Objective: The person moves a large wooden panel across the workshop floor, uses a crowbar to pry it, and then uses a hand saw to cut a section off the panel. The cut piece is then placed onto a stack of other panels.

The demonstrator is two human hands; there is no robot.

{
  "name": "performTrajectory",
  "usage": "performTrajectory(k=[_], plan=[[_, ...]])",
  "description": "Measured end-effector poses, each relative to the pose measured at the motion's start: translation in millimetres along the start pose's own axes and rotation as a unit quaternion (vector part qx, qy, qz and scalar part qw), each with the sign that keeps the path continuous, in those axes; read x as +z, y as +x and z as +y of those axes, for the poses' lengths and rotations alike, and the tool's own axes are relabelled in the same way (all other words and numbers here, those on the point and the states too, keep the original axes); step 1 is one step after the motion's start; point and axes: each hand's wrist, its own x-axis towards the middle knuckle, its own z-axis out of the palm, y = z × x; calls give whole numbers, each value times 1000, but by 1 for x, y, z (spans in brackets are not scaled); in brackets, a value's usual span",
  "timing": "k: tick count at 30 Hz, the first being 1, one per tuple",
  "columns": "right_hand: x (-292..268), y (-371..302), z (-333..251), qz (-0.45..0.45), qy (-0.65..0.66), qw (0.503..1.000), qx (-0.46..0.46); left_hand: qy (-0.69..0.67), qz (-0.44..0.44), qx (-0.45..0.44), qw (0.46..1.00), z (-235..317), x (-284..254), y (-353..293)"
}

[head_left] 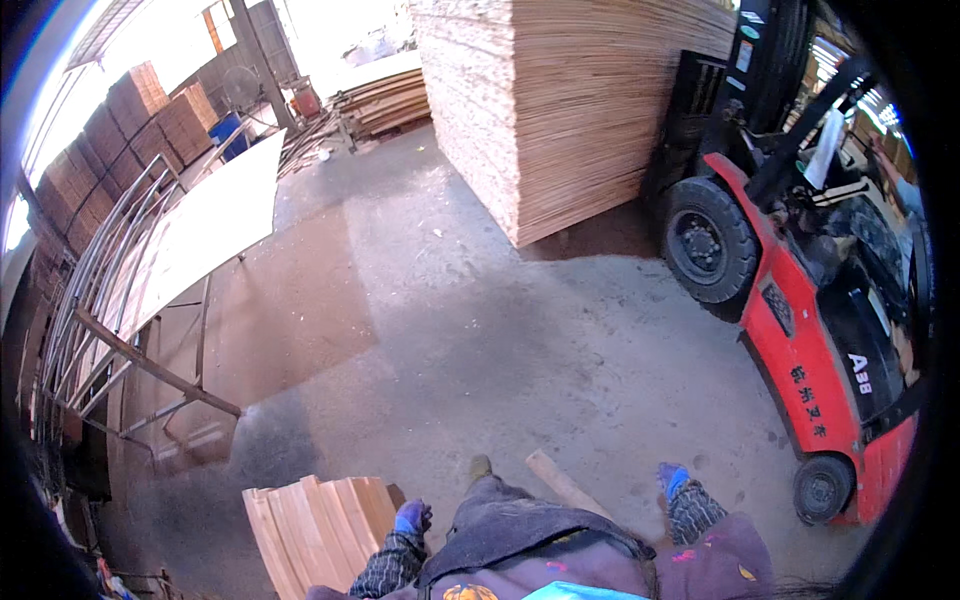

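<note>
My left hand, in a blue-purple glove with dark fingertips, hangs beside a stack of pale wooden boards, apart from it as far as I can see. Its fingers are loosely bent and slightly apart, with nothing visible in them. My right hand, in a blue glove, hangs out to the right over the concrete floor. Those fingers look loosely extended and hold nothing I can see. Between my hands, a single flat wooden plank lies on the floor just ahead of my shoe.
A red forklift stands at the right, its mast against a tall stack of thin wooden sheets. At the left is a metal-frame rack bearing a pale sheet. Loose boards and a blue barrel lie farther back.
</note>
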Motion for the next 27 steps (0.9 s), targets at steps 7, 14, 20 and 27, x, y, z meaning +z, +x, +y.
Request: performTrajectory(k=[7,14,20,27], plan=[[215,-41,-88,-148,-370,912,-97,230,23,235,944,135,-95,75],[254,-48,-129,-109,-697,641,-302,19,81,106,991,263,5,73],[241,-35,-116,-139,-750,561,-321,43,83,83,992,274,11,74],[263,71,-135,-190,-824,418,-333,-139,258,-89,952,144,-106,53]])
